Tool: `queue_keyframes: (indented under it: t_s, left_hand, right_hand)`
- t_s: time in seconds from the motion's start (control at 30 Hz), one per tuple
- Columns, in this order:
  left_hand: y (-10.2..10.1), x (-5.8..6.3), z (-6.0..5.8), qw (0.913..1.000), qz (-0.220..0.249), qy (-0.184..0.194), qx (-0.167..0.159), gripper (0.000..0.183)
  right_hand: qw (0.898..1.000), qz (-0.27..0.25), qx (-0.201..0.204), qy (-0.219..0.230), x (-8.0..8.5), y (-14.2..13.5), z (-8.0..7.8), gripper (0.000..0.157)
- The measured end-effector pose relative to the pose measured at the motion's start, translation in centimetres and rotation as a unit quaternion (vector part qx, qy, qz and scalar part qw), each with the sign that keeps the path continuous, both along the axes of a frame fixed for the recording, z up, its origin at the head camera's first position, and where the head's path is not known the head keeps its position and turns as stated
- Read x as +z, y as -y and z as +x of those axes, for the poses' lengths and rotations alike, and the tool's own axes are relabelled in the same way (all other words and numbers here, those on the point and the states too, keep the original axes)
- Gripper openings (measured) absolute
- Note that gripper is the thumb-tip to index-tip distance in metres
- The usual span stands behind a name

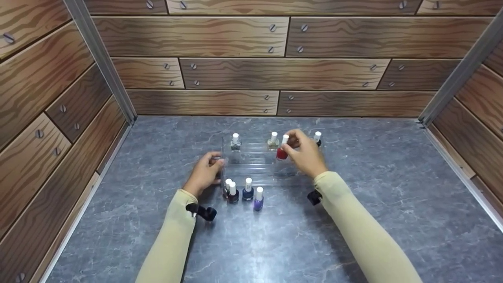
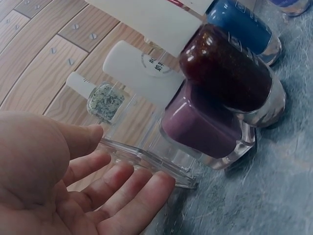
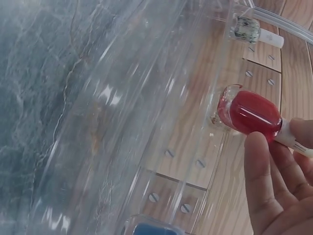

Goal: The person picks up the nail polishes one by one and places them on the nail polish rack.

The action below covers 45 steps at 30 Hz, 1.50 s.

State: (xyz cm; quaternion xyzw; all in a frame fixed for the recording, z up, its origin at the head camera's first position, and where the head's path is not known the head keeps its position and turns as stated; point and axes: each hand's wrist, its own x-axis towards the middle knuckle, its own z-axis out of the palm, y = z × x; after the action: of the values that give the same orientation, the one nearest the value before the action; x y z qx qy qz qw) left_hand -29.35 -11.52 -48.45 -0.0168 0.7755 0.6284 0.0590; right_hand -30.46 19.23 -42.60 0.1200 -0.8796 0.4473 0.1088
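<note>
Between thumb and fingers, my right hand (image 1: 308, 155) pinches a red nail polish bottle (image 1: 281, 153) by its white cap. The bottle is over the back part of a clear stepped rack (image 1: 251, 166), and the right wrist view shows it slightly tilted. My left hand (image 1: 203, 171) is at the rack's left side, fingers loosely extended against its edge (image 2: 142, 152). On the rack's back step stand a glitter-flecked bottle (image 1: 235, 145), a pale clear one (image 1: 273, 143) and, partly hidden behind my right hand, a dark one (image 1: 318, 138).
In front of the rack's left end stand a mauve bottle (image 2: 200, 125), a dark red one (image 1: 233, 195), a dark blue one (image 1: 248, 192) and a purple one (image 1: 258, 202). Wood-patterned walls (image 1: 235, 72) enclose the grey marbled table (image 1: 373, 165) at the back and sides.
</note>
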Motion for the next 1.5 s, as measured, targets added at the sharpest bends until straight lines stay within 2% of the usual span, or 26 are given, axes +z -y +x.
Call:
queue_keyframes:
  t_s: [0.3,0.47,0.57,0.9,1.07,1.27,1.5]
  left_hand:
    - [0.0,-0.4,-0.1,1.0,0.004,0.003,-0.002,0.039]
    - [0.1,-0.3,-0.2,1.0,0.005,0.005,0.0,0.04]
    - [0.1,-0.2,-0.3,1.0,0.007,0.006,0.002,0.04]
    - [0.1,-0.1,-0.2,0.9999,0.008,0.007,-0.001,0.04]
    - [0.0,-0.2,-0.1,0.9999,0.009,0.007,0.001,0.039]
    - [0.0,-0.3,0.0,0.9999,0.008,0.007,0.001,0.039]
    - [0.1,-0.3,-0.1,1.0,0.006,0.004,-0.003,0.04]
  right_hand:
    - [0.998,0.051,0.021,-0.001,-0.5,0.8,-1.1,0.025]
    - [0.995,0.095,0.03,0.01,-0.4,1.2,-1.3,0.024]
    - [0.994,0.099,0.036,0.018,-0.3,1.3,-1.3,0.022]
    - [0.994,0.078,0.066,0.04,-0.6,1.3,-1.2,0.025]
    - [0.993,0.061,0.082,0.052,-0.4,0.6,-0.7,0.03]
    - [0.996,0.04,0.073,0.025,0.3,-1.5,1.0,0.027]
    - [0.999,-0.012,0.029,-0.027,0.6,-4.1,2.8,0.019]
